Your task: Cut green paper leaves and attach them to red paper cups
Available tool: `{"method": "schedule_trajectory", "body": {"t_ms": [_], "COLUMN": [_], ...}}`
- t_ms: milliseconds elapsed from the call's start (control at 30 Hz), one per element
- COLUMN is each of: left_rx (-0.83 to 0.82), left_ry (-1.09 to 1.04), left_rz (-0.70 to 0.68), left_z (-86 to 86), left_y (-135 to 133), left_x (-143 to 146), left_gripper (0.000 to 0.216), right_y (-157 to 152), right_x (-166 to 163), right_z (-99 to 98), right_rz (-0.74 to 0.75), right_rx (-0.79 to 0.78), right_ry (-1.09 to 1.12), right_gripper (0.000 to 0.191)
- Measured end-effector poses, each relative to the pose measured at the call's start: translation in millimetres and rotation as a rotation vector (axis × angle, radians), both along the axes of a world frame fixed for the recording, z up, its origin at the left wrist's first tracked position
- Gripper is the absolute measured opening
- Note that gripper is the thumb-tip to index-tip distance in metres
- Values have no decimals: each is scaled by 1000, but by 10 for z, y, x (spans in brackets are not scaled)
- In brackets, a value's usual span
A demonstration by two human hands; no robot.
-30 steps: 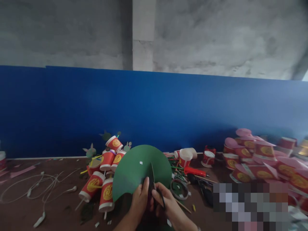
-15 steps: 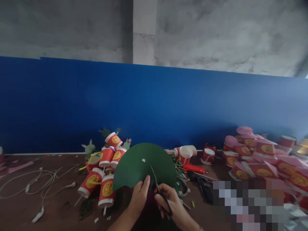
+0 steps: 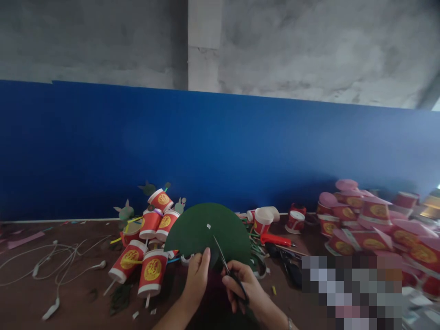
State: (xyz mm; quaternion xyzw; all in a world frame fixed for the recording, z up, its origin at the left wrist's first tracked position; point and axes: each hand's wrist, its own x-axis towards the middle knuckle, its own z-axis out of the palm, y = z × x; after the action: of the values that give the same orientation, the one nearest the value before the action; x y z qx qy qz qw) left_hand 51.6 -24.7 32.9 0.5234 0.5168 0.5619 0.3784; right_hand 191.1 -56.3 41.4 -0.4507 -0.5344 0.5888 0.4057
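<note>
Grips scissors in the right hand; pinches a dark piece in the left hand, thumb-up, at lower centre. Has desk rightward and, just beyond, a round-edged green sheet near red cups at lower left.

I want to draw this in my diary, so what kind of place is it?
Probably a craft workspace: decorated red cups are heaped on the table, the right hand holds scissors near a green sheet, and a pink strip lies at the left.

Hands, scissors (in the right), green paper, red cups
</note>
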Motion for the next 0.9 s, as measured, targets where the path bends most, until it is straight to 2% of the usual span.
{"method": "schedule_trajectory", "body": {"t_ms": [233,400,567,767,900], "left_rx": [-19,-14,-5,23,33], "left_ry": [58,43,39,-11,14], "left_rz": [-108,-128,-139,-13,-23], "left_z": [-4,11,36,121,117], "left_y": [11,1,-13,-39,-22], "left_x": [26,17,2,-5,-6], "left_gripper": [54,52,50,52,54], "right_y": [-4,-11,-22,-43,-45], "right_x": [34,54,104,184,186], "right_z": [26,44,142,242,220], "right_rz": [-8,-8,29,82,88], "right_rx": [69,73,58,-11,-33], "right_ry": [94,37,-24,-51,-9], "right_gripper": [45,44,42,38,36]}}
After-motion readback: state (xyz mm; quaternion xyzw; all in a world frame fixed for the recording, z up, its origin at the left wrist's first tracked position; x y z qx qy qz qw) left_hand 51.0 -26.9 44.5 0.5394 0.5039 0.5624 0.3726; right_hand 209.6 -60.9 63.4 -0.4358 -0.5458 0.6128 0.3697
